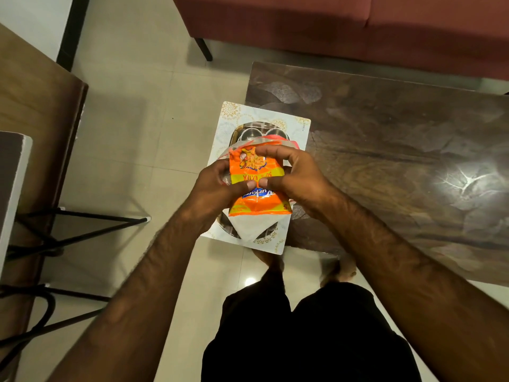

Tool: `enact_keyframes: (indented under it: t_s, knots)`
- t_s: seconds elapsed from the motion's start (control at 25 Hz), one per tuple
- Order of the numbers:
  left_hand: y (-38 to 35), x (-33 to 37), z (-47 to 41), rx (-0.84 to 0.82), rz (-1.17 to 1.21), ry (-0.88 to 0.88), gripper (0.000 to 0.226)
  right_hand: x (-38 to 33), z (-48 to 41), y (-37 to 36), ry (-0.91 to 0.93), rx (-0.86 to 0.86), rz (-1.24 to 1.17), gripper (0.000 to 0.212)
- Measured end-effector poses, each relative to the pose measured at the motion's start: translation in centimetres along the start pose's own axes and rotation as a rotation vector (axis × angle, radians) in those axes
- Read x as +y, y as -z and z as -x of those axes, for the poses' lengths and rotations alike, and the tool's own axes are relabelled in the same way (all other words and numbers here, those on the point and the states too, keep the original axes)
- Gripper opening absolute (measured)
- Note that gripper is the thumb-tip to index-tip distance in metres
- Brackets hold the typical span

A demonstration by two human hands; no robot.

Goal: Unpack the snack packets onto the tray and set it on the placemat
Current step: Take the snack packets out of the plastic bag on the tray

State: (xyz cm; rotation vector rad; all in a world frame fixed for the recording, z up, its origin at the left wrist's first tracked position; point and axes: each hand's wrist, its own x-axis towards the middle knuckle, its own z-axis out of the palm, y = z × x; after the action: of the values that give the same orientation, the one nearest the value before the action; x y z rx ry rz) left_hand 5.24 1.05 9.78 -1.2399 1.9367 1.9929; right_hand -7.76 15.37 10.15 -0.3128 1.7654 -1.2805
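An orange snack packet (257,172) is held upside down above the steel tray (249,132). My left hand (217,188) grips its left side and my right hand (297,180) grips its right side, thumbs meeting at the middle. Under the packet hangs a white plastic bag (248,226), partly hidden. A red packet edge (286,139) peeks out behind. The tray has round compartments and lies on the pale patterned placemat (300,128) at the table's left end.
The dark wooden table (385,150) stretches to the right, with the placemat overhanging its left edge. A maroon sofa (358,28) stands beyond it. A wooden desk (35,106) and black chair legs (68,224) are at left. Tiled floor lies between.
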Motion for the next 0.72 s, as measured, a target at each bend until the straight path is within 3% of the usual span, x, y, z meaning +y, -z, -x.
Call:
enact_keyframes:
  t_s: [0.2, 0.36, 0.52, 0.72]
  knots:
    - [0.5, 0.4, -0.1, -0.043, 0.006, -0.041, 0.074, 0.7, -0.1, 1.5, 0.014, -0.067, 0.031, 0.08]
    - [0.8, 1.4, -0.7, 0.02, 0.022, 0.034, 0.052, 1.2, 0.4, 4.7, 0.032, -0.089, -0.123, 0.077]
    - [0.2, 2.2, -1.2, 0.102, -0.12, 0.035, 0.077, 2.5, 0.9, 8.4, 0.006, -0.091, -0.247, 0.076]
    - [0.2, 2.2, -1.9, 0.134, -0.25, 0.033, 0.08, 6.1, 0.5, 12.0, 0.015, 0.298, -0.278, 0.078]
